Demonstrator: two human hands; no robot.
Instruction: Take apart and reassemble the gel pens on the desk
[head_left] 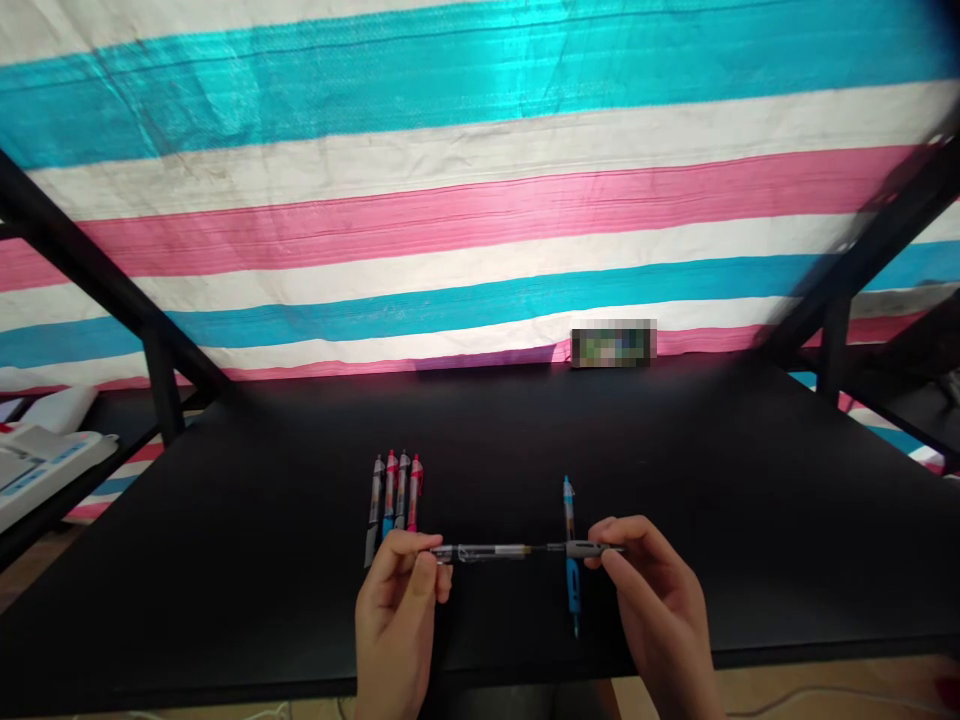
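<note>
Over the near edge of a black table (pixel 675 470), both my hands hold one pen level between them. My left hand (pixel 401 600) pinches the clear barrel (pixel 487 551) at its left end. My right hand (pixel 652 590) pinches the grey grip end (pixel 581 548) of the same pen. A blue pen (pixel 571 555) lies on the table under it, pointing away from me. Several pens (pixel 394 500) with red, blue and grey parts lie side by side just beyond my left hand.
A striped tarp (pixel 480 200) in blue, white and pink hangs behind the table. Black frame bars (pixel 97 290) slant at left and right. A white device (pixel 37 465) sits at the far left. A small blurred label (pixel 613 343) stands at the table's back edge.
</note>
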